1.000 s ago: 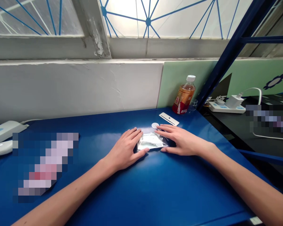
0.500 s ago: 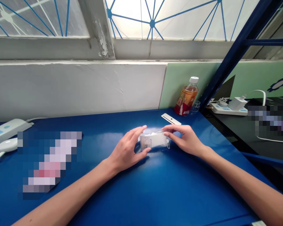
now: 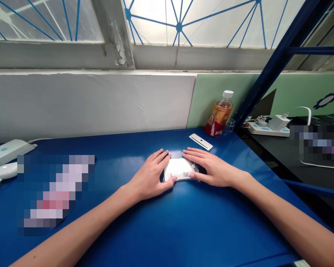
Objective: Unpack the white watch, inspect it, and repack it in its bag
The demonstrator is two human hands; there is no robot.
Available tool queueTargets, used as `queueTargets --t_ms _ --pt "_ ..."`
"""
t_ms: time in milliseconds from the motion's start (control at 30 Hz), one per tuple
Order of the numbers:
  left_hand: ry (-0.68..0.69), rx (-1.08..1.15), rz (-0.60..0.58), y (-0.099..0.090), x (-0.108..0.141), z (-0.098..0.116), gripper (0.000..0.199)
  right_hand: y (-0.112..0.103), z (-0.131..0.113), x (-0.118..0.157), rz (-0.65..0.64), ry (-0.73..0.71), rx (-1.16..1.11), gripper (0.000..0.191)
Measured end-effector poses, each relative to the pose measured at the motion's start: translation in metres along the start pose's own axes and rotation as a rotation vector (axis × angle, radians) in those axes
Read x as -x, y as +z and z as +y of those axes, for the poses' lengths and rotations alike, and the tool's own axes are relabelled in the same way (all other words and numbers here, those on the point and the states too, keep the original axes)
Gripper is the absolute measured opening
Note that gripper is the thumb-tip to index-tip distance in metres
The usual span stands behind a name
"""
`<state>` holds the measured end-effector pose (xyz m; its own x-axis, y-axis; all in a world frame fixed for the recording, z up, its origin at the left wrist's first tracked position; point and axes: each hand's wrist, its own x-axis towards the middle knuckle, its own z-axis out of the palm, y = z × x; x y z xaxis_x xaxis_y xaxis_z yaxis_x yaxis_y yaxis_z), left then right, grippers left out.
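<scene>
Item: small white packet (image 3: pixel 179 169), flat and pale with a glossy film; contents not readable. Location: lying on the blue table (image 3: pixel 167 222), mid-surface, between my two hands

Left hand (image 3: pixel 150 177): palm down on the table, fingers spread and nearly straight, thumb tip against the packet's near left corner, forefinger along its left edge. It presses and steadies; it grips nothing

Right hand (image 3: pixel 211 168): palm down likewise, fingers extended flat over the packet's right edge, thumb tip touching its near right corner. Also not closed on anything, only resting on the packet

Step in hand, as I judge it: flattening or squaring the packet against the table, both hands bracing it from either side. A further move would call for a pinch at one edge or corner, since the packet lies flush to the surface and the film looks slick; thumbs are the digits best placed for that

Nearby: white strip with a dark dot (image 3: pixel 200 141), just beyond my right fingertips, apart from the packet. Bottle of amber drink with white cap (image 3: pixel 219 115), upright at the table's far right corner against the green panel (image 3: pixel 208 92)

Farther out: white power strip (image 3: pixel 5 152) and white mouse (image 3: pixel 2 171) at the far left edge; second power strip with a charger (image 3: pixel 269 126) on the dark surface to the right, behind the blue shelf post (image 3: pixel 269 70)
</scene>
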<state>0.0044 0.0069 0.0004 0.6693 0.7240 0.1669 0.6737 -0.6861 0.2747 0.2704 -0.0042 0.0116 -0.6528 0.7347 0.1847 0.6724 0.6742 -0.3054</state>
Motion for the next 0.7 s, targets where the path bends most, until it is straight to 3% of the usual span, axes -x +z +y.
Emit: queueTargets --t_ms 167,467,700 --pt "-0.005 0.023 -0.092 -0.006 -0.002 -0.005 0.079 0.004 0.004 0.001 -0.077 0.077 -0.016 0.079" --pt "-0.042 0.06 -0.028 -0.005 -0.003 -0.008 0.101 0.002 0.013 0.002 -0.042 0.053 -0.086 0.089" --pt "-0.114 0.077 0.034 -0.005 -0.002 -0.007 0.096 -0.008 0.015 0.003 -0.05 0.096 -0.077 0.097"
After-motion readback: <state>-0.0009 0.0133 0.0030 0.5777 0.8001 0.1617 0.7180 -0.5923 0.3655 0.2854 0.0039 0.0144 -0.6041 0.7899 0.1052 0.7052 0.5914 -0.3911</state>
